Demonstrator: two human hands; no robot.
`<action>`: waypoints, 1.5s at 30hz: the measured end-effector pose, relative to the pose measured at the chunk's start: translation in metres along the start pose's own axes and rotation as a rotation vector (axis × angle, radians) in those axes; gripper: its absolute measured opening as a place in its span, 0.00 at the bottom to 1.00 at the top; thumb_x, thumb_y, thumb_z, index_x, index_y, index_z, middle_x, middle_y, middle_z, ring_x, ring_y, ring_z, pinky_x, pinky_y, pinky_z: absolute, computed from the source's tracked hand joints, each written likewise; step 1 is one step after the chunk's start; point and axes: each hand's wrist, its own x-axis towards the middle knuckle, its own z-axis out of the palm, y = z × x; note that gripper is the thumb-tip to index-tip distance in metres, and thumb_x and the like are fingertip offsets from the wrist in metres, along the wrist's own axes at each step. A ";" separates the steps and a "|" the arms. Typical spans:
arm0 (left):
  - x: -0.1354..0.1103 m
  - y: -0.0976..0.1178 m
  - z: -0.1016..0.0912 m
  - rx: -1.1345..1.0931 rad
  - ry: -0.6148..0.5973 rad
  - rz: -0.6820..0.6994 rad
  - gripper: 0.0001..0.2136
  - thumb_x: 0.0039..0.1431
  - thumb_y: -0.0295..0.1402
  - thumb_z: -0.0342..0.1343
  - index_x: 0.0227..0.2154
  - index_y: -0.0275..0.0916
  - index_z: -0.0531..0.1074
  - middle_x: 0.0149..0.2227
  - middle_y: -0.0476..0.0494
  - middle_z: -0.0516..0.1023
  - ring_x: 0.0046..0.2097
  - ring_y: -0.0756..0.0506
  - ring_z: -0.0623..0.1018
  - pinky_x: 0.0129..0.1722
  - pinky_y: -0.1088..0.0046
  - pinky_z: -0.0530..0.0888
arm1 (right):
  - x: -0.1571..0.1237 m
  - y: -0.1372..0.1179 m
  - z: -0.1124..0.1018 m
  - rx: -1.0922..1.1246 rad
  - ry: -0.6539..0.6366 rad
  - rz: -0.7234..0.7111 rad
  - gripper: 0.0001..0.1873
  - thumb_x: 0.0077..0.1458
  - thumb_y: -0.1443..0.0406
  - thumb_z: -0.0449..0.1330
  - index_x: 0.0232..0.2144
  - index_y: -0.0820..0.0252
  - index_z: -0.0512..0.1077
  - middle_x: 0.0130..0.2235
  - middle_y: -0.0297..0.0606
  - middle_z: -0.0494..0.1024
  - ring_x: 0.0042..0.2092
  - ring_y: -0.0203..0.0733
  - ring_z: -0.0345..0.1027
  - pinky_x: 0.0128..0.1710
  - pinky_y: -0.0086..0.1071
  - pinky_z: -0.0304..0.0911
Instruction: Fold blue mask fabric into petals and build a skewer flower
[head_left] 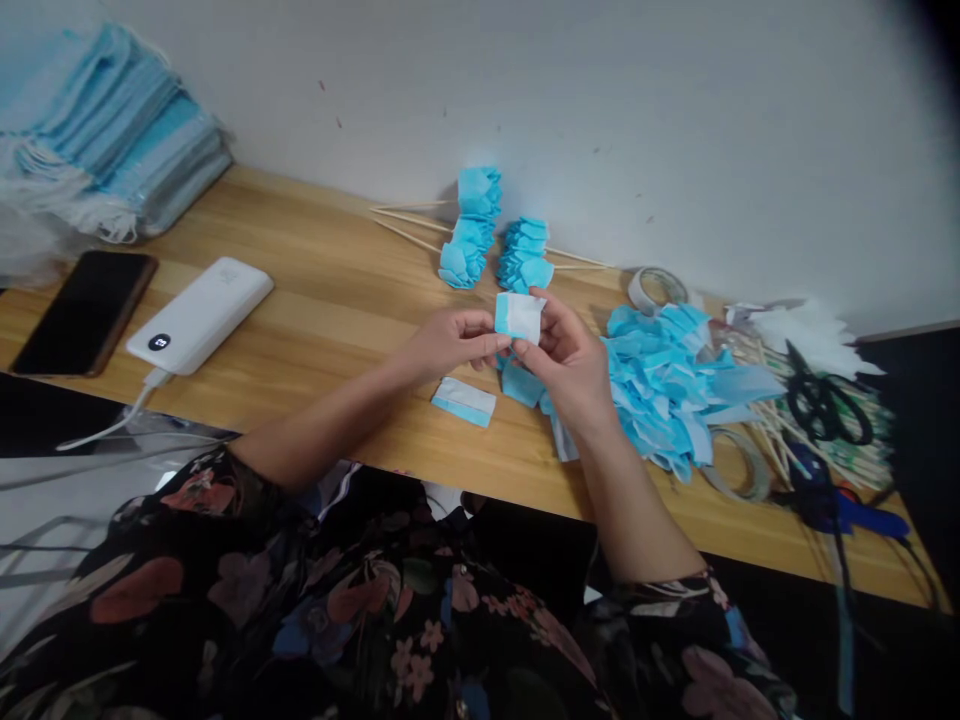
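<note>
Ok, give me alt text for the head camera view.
A person's left hand and right hand hold a small blue-and-white piece over a wooden table. Beyond lie ruffled blue bundles on sticks; to the right, a pile of blue pieces and scissors; to the left, a phone and white power bank.

Black top, red-pink floral print, matching sleeves.
</note>
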 end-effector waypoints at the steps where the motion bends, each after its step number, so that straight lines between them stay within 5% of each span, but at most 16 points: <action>1: 0.000 0.001 0.000 0.015 0.021 -0.006 0.09 0.61 0.34 0.65 0.30 0.34 0.75 0.28 0.49 0.79 0.28 0.54 0.76 0.31 0.79 0.74 | 0.000 0.000 0.000 0.003 -0.008 -0.006 0.36 0.54 0.49 0.74 0.63 0.43 0.72 0.50 0.37 0.81 0.45 0.45 0.78 0.44 0.42 0.80; 5: -0.001 0.005 0.002 0.068 0.078 -0.038 0.11 0.63 0.31 0.62 0.25 0.35 0.72 0.24 0.50 0.76 0.26 0.55 0.73 0.30 0.80 0.72 | 0.002 -0.002 -0.001 -0.056 0.017 -0.043 0.34 0.54 0.47 0.73 0.60 0.47 0.75 0.46 0.37 0.82 0.46 0.46 0.76 0.45 0.41 0.78; 10: -0.005 0.010 0.006 0.145 -0.016 -0.105 0.12 0.64 0.30 0.60 0.25 0.36 0.68 0.24 0.52 0.73 0.26 0.55 0.73 0.28 0.81 0.70 | 0.002 -0.006 -0.005 -0.178 0.045 -0.064 0.32 0.55 0.44 0.70 0.58 0.49 0.77 0.51 0.41 0.82 0.53 0.50 0.75 0.49 0.44 0.76; 17: -0.007 0.011 0.006 0.146 -0.074 -0.100 0.12 0.62 0.31 0.62 0.25 0.37 0.68 0.24 0.53 0.70 0.26 0.55 0.72 0.27 0.80 0.69 | -0.001 -0.010 -0.002 -0.198 0.097 -0.070 0.09 0.57 0.56 0.69 0.37 0.52 0.80 0.37 0.32 0.83 0.35 0.40 0.73 0.39 0.38 0.72; 22: -0.008 0.015 0.004 0.082 -0.106 -0.118 0.12 0.64 0.31 0.62 0.26 0.36 0.69 0.24 0.52 0.72 0.25 0.54 0.72 0.28 0.79 0.70 | -0.001 -0.016 -0.002 -0.190 0.084 -0.138 0.02 0.55 0.63 0.66 0.34 0.51 0.79 0.36 0.32 0.82 0.38 0.41 0.75 0.41 0.38 0.71; 36: -0.008 0.012 0.001 0.031 -0.113 -0.044 0.16 0.64 0.42 0.65 0.27 0.36 0.71 0.23 0.52 0.72 0.25 0.54 0.72 0.28 0.79 0.72 | -0.001 -0.015 -0.002 -0.163 0.024 -0.173 0.06 0.54 0.68 0.62 0.32 0.51 0.79 0.43 0.35 0.83 0.47 0.44 0.77 0.45 0.39 0.71; 45: -0.006 0.014 0.002 0.083 -0.063 -0.086 0.14 0.66 0.37 0.61 0.26 0.36 0.72 0.22 0.51 0.73 0.24 0.54 0.72 0.27 0.79 0.70 | -0.003 -0.019 -0.002 -0.191 -0.007 -0.131 0.08 0.58 0.65 0.60 0.34 0.50 0.81 0.46 0.35 0.85 0.50 0.47 0.78 0.53 0.46 0.73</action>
